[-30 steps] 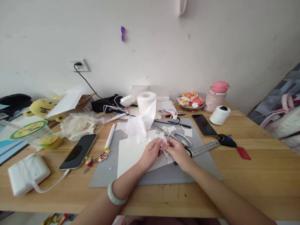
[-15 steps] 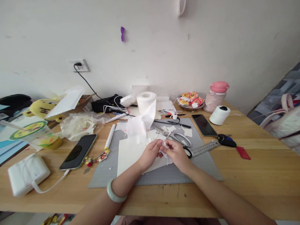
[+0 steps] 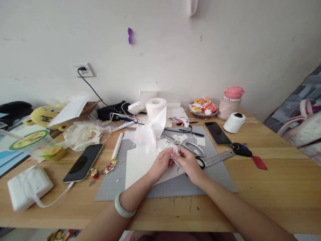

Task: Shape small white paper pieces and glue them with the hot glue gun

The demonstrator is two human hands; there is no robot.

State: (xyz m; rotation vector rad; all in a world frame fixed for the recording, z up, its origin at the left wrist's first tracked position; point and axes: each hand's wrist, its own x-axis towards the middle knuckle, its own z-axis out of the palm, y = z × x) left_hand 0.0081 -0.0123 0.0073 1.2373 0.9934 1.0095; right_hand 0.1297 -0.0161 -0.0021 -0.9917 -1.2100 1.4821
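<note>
My left hand (image 3: 160, 164) and my right hand (image 3: 187, 161) meet over a grey cutting mat (image 3: 120, 182), fingertips pinched together on a small crumpled piece of white tissue (image 3: 179, 165). The tissue hangs below my right palm. Under my left hand lies a cream paper sheet (image 3: 137, 167). A jade bangle (image 3: 122, 208) circles my left wrist. Scissors (image 3: 190, 147) and a steel ruler (image 3: 219, 158) lie just beyond my right hand. A toilet paper roll (image 3: 156, 110) with a loose trailing strip stands behind the mat.
On the wooden table (image 3: 276, 187): a phone (image 3: 83, 162) on a white cable, a white charger box (image 3: 26, 185), a second phone (image 3: 217, 133), a white thread spool (image 3: 234, 122), a pink bottle (image 3: 230, 103), a bowl of stickers (image 3: 203, 109), keys (image 3: 242, 150), a yellow plush toy (image 3: 46, 115).
Both hands stay together on the tissue, with only small finger movements; the view has shifted slightly.
</note>
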